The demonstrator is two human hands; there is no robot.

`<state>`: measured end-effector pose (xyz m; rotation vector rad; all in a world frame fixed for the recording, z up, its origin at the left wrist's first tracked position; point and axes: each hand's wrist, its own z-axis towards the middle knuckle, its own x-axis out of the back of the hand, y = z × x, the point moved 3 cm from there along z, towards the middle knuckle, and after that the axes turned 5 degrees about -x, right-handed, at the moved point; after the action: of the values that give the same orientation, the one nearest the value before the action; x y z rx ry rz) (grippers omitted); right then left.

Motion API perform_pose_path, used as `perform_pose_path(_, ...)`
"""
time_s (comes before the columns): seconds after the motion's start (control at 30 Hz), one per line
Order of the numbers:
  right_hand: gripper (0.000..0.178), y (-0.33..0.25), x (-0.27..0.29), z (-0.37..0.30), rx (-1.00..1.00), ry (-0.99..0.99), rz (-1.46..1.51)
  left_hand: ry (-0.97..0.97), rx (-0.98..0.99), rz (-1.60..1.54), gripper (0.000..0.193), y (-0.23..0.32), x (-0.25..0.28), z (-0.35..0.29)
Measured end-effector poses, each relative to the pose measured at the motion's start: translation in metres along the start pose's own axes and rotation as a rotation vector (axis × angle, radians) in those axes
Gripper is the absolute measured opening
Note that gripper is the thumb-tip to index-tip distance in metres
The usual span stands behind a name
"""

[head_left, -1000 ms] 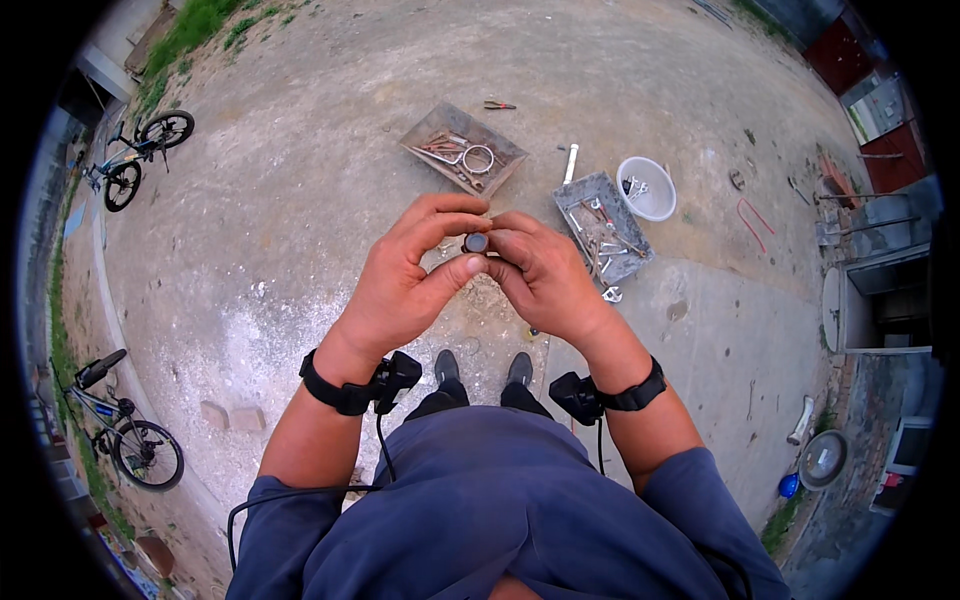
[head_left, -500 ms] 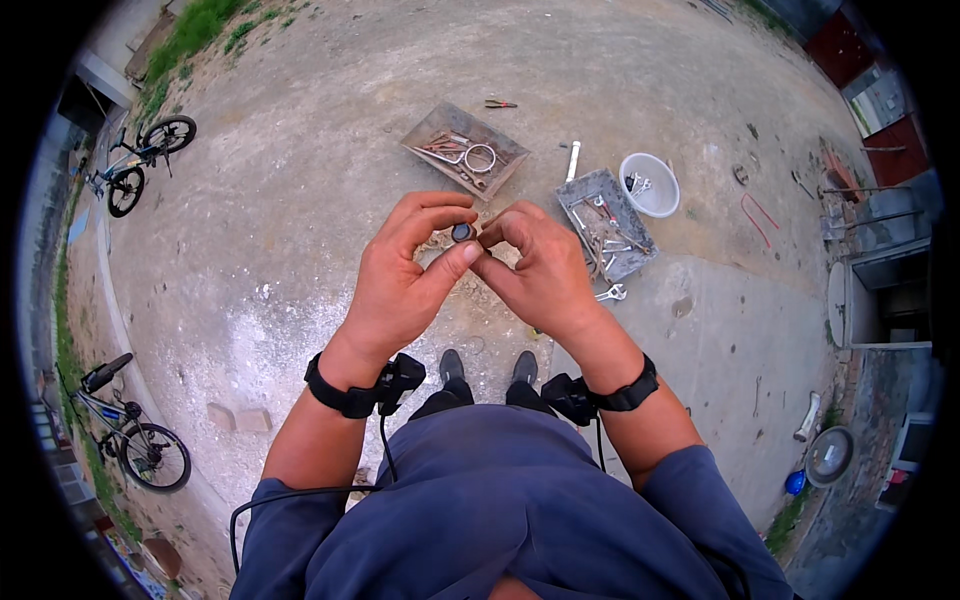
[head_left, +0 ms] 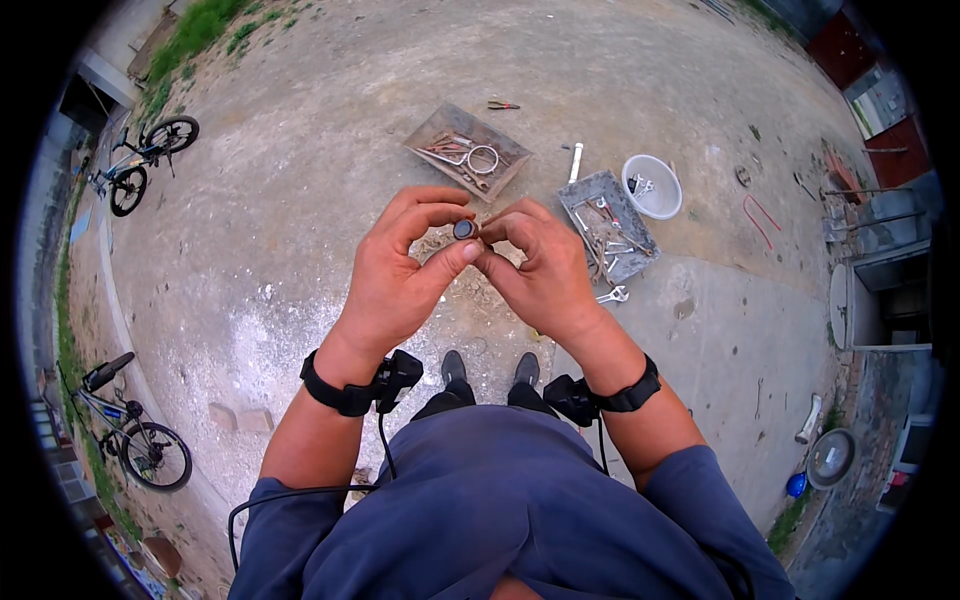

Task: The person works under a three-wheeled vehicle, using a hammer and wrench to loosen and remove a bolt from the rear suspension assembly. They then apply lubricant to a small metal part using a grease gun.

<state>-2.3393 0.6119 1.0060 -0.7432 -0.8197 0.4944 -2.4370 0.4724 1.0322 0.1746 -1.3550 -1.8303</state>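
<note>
Between my two hands, in front of my chest, is a small dark round metal piece [head_left: 464, 230] with a reddish-brown rim; its exact kind is too small to make out. My left hand [head_left: 402, 265] pinches it between thumb and curled fingers. From the other side, my right hand [head_left: 535, 258] closes thumb and forefinger at its edge, and the fingertips of both hands nearly meet. What sits inside the right pinch is mostly hidden by the fingers. Each wrist wears a black strap with a small device and cable.
Ahead on the concrete lie a rusty tray [head_left: 420, 128] of tools, a grey tray [head_left: 638, 262] of wrenches, a white basin [head_left: 672, 208], pliers [head_left: 503, 105] and an adjustable wrench [head_left: 614, 295]. Two bicycles [head_left: 155, 455] stand at left. Bricks [head_left: 254, 421] lie nearer.
The round piece has tipped slightly, so more of its dark face shows. My left fingers have shifted a little upward; both hands keep their pinch.
</note>
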Motion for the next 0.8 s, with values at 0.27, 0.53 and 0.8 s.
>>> perform_pose_path(0.27, 0.016, -0.006, -0.003, 0.003, -0.016, 0.033, 0.037, 0.059, -0.003, -0.003, 0.022, 0.002, 0.002, -0.001)
perform_pose_path(0.53, 0.017, 0.001, -0.010, 0.000, -0.008, 0.036, 0.015, 0.034, -0.062, 0.035, 0.023, 0.001, 0.003, 0.002)
perform_pose_path(0.8, 0.018, 0.005, -0.007, 0.006, 0.092, -0.008, 0.020, 0.021, -0.102, 0.013, 0.025, 0.001, 0.000, 0.005)
